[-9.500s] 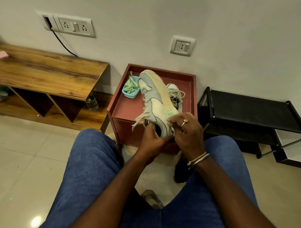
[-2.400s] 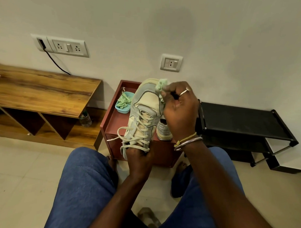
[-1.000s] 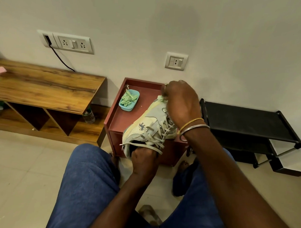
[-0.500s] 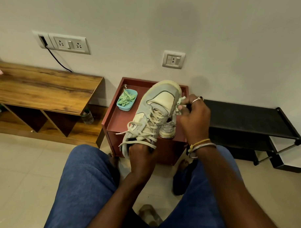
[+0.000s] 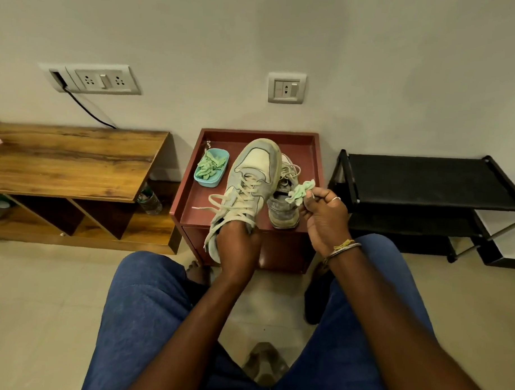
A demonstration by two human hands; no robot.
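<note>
Head view, entries left to right.

- Wooden bench [image 5: 70, 162]: against the wall, well apart from my work.
- Blue dish [image 5: 210, 184]: holds green scraps. It sits back left on the red side table [image 5: 197, 204], near the sneaker's toe.
- Sneaker [image 5: 251, 180]: raised toe-up over the table's front, laces loose. My left hand [image 5: 238, 246] grips it at the heel collar, fingers tucked inside.
- Second sneaker [image 5: 285, 207]: lying on the table, just right of the first.
- Green cloth [image 5: 300, 192]: a crumpled wad pinched between thumb and fingertips of my right hand [image 5: 322, 217]. It is just beside the raised sneaker, not touching it.
- Black rack [image 5: 426, 180]: right of the table, near my right wrist.

Risks, as I judge them: the heel-only grip could let the sneaker twist under wiping pressure. A dangling lace could sweep the dish. The small wad could slip from the pinch.

Room: the table's raised rim hems in the left and back. Open air lies above the table and toward my knees.
</note>
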